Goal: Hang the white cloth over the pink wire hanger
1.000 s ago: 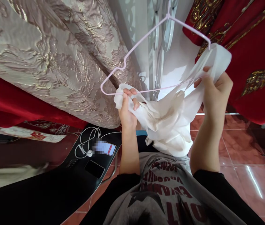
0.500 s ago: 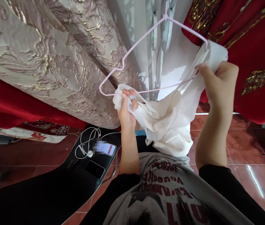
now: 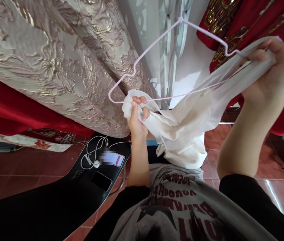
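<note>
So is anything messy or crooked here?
Yes. The white garment sits unevenly on the pink hanger: the right hand stretches one end over a corner, while the left hand holds the rest bunched and sagging.

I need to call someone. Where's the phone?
In the head view, lower left: the phone lies on the black chair, beside white earphones.

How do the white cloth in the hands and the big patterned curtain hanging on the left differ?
The white cloth is plain and thin, letting light through near the right hand; the curtain is heavy, beige, with raised golden flowers. The cloth is small, crumpled and stretched between the left hand and the right over a pink wire hanger; the curtain is far larger and hangs untouched. Both are fabric.
</note>
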### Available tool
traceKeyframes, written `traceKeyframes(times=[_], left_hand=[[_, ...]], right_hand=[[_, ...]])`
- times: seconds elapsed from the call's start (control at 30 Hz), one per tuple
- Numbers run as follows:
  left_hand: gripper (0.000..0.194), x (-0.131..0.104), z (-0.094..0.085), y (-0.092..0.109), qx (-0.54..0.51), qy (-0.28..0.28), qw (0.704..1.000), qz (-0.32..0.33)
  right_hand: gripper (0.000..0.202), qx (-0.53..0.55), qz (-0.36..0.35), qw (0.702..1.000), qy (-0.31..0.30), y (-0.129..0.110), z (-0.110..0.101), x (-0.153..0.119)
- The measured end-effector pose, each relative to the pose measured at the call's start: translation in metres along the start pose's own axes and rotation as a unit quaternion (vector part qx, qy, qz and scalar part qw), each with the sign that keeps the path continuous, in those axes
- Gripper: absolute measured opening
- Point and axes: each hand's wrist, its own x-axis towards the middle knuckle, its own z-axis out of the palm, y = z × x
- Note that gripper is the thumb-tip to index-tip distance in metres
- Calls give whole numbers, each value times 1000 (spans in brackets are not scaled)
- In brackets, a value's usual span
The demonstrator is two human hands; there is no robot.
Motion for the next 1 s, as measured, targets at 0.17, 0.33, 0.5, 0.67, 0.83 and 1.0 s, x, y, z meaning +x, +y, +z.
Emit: traceKeyframes(times=[0.17, 0.33, 0.5, 0.67, 0.83, 1.0], left_hand=[[23, 2, -1, 4, 26, 18, 999, -5], [22, 4, -3, 8, 22, 15, 1000, -5], [19, 3, -2, 6, -8, 4, 1000, -14], [20, 1, 2, 6, -14, 18, 999, -33], [24, 2, 4, 6, -5, 22, 999, -36], [30, 2, 3, 4, 19, 20, 999, -27]], right_hand=[[12, 115, 40, 993, 4, 7, -17, -12], [7, 196, 55, 974, 98, 5, -5, -43], [4, 217, 101, 960, 145, 8, -10, -57], [20, 96, 147, 982, 72, 12, -18, -59], [30, -160, 283, 946, 10, 2, -9, -69], [31, -332, 260, 905, -61, -30, 0, -84]])
